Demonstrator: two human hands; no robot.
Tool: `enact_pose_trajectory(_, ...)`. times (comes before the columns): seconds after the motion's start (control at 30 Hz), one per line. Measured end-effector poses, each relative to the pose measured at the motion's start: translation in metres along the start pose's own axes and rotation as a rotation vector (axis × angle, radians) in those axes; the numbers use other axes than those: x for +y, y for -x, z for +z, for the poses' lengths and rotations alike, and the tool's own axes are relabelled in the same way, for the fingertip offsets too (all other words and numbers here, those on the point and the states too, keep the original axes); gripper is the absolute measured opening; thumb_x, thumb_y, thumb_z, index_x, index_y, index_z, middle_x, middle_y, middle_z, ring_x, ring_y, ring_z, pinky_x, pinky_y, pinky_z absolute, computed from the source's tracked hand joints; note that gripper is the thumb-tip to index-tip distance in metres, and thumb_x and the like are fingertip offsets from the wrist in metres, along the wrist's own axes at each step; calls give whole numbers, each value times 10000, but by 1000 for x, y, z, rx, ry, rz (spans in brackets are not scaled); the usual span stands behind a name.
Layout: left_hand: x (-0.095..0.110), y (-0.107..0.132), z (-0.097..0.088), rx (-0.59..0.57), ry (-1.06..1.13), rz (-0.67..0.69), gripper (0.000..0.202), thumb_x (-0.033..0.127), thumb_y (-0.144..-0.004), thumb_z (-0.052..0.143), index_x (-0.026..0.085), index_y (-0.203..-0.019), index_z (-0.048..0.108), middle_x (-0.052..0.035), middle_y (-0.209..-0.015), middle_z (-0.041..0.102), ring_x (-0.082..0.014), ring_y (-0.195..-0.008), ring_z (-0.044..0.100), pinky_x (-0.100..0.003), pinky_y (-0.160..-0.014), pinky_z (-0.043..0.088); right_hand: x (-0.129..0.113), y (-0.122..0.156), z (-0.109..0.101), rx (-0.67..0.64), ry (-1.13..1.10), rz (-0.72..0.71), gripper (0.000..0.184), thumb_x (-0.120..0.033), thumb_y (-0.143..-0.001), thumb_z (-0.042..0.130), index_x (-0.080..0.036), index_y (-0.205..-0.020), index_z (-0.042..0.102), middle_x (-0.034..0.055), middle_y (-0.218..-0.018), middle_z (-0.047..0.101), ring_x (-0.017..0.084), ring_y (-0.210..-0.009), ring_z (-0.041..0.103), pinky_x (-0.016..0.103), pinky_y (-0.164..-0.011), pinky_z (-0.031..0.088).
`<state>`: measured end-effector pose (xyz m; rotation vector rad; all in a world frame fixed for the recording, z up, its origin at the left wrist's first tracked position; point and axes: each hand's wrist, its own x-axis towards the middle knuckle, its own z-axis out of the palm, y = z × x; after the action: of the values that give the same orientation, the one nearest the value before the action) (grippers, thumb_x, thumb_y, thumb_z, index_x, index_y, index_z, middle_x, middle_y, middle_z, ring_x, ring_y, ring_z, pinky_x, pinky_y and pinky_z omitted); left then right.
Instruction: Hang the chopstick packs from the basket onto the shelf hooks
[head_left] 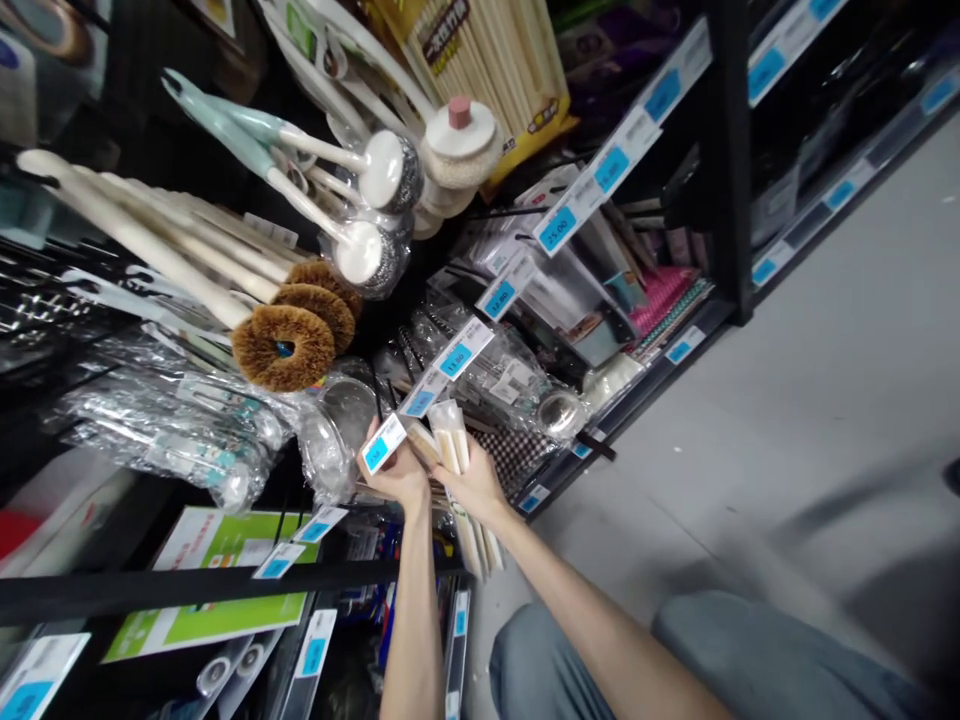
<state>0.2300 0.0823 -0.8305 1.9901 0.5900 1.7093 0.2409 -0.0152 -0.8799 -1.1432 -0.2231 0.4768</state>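
Observation:
My right hand [480, 484] is closed around a clear-wrapped pack of pale wooden sticks [463, 535] that look like chopsticks. The pack hangs tilted, its lower end pointing toward my knees. My left hand [401, 475] is just to the left, among the hanging goods. A white and blue price tag [383, 444] covers most of its fingers, so I cannot see what they hold. Left of that hand hangs a wrapped metal strainer [349, 410]. A brown-and-white checked cloth [517, 452] hangs behind my right hand.
Coconut-fibre brushes [283, 348] and wire-scourer brushes [361, 252] with long handles hang higher up. Wrapped utensils [202, 440] crowd the left. Price-tagged hooks stick out toward me. A black shelf post [729, 160] stands at the right, with grey floor [750, 450] beyond.

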Motion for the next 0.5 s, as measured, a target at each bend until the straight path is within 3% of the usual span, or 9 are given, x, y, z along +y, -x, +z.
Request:
enact_pose_trajectory(0.1, 1, -2, -2, -102, -46, 34, 438, 294, -836, 704, 133, -1240, 648, -157, -1307, 643, -268, -1168, 635, -415, -1073, 457, -1, 0, 0, 7, 18, 6, 304, -323, -705, 736, -225, -974, 635, 0, -823, 713, 208, -751, 674, 284, -677, 490)
enact_pose_trajectory(0.3, -16, -11, -9, -209, -56, -21, 465, 329, -799, 745, 139, -1215, 663, -150, -1252, 672, -291, -1176, 633, -419, -1076, 459, -2, 0, -1, 11, 63, 32, 291, -326, -712, 733, -232, -959, 612, 12, -827, 716, 222, -761, 684, 287, -673, 486)
enact_pose_trajectory(0.5, -29, -17, -4, -305, 3, -75, 453, 338, -797, 759, 161, -1203, 661, -127, -1234, 679, -289, -1243, 586, -423, -1138, 392, -5, 3, -11, 175, 131, -6, 184, -332, -774, 666, -230, -914, 603, 41, -822, 718, 248, -780, 690, 312, -698, 492)
